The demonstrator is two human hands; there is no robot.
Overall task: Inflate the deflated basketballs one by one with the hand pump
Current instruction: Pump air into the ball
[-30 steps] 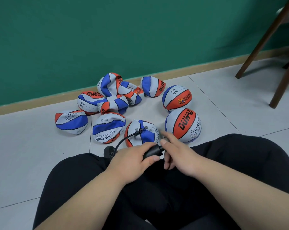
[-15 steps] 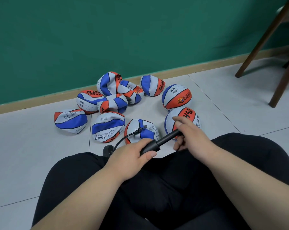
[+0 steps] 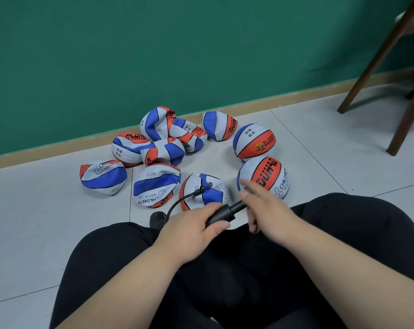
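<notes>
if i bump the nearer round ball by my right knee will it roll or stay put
Likely rolls: the nearer round ball looks fully inflated and sits on smooth floor tile. It is probably firm, not floppy, unlike the creased flat ball beside it.

Both bare forearms are extended from the lower frame edge toward centre. The left hand (image 3: 194, 226) is curled round the barrel of the pump (image 3: 221, 213). The right hand (image 3: 270, 214), just right of centre, is motion-blurred; its grip cannot be resolved.
</notes>
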